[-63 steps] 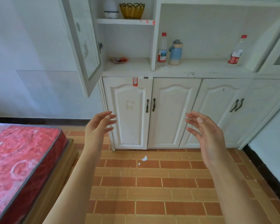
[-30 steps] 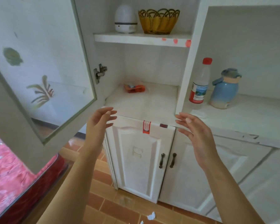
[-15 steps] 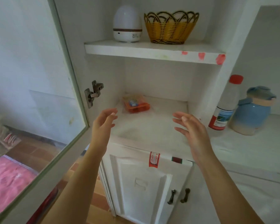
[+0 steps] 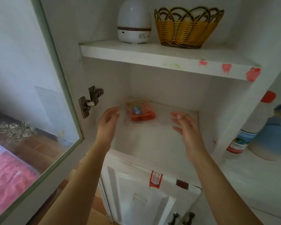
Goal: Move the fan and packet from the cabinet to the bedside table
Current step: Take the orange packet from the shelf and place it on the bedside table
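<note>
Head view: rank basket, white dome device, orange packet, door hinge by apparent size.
1. basket, widest.
2. white dome device: narrower than the basket, similar height.
3. orange packet, though it lies further back, so apparent size only.
4. door hinge, smallest.

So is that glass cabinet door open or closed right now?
Open. The glass door is swung out to the left, its hinge exposed, and both hands reach past it toward the orange packet on the lower shelf.
</note>
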The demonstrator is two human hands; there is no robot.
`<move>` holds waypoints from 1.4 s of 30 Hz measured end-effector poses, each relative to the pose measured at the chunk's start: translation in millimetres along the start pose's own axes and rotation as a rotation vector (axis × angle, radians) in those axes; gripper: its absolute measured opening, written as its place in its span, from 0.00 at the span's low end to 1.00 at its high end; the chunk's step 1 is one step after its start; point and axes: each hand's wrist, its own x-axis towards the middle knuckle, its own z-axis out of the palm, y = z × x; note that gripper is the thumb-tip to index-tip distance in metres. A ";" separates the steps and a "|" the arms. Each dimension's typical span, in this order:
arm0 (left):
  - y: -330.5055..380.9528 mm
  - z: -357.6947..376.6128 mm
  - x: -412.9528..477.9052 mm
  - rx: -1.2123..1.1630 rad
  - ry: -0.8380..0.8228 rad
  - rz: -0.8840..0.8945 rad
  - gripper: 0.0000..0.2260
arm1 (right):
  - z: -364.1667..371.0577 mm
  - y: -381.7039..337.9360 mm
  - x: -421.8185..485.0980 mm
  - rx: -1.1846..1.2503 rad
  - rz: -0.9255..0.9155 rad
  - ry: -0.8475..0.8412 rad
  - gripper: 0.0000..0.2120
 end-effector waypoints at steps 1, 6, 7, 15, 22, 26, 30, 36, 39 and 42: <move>-0.9 3.9 5.1 0.006 -0.007 -0.015 0.13 | 2.3 1.7 6.5 -0.009 0.012 0.008 0.11; -4.5 20.5 33.2 0.017 -0.037 -0.109 0.16 | 20.7 11.1 48.2 -0.067 0.069 0.043 0.03; -7.1 23.2 39.4 0.010 -0.038 -0.129 0.17 | 23.8 13.9 57.6 -0.074 0.097 0.046 0.05; -28.7 36.2 80.8 -0.060 -0.070 -0.249 0.22 | 43.3 47.2 111.6 -0.132 0.320 0.066 0.06; -32.4 43.6 94.7 -0.138 -0.065 -0.325 0.24 | 50.8 65.7 122.9 -0.133 0.427 0.003 0.09; -38.5 42.3 97.7 -0.130 -0.079 -0.361 0.24 | 54.1 66.9 125.2 -0.171 0.458 -0.061 0.07; -40.6 43.4 100.1 -0.174 -0.135 -0.405 0.24 | 54.3 67.5 124.8 -0.178 0.456 -0.083 0.03; -34.6 44.3 98.8 -0.205 -0.152 -0.423 0.22 | 55.3 62.7 117.9 -0.141 0.453 -0.091 0.04; -36.8 45.3 100.7 -0.222 -0.140 -0.430 0.17 | 54.1 59.9 114.8 -0.124 0.478 -0.074 0.08; -36.1 43.4 97.2 -0.218 -0.147 -0.420 0.17 | 51.9 59.2 112.3 -0.117 0.498 -0.056 0.07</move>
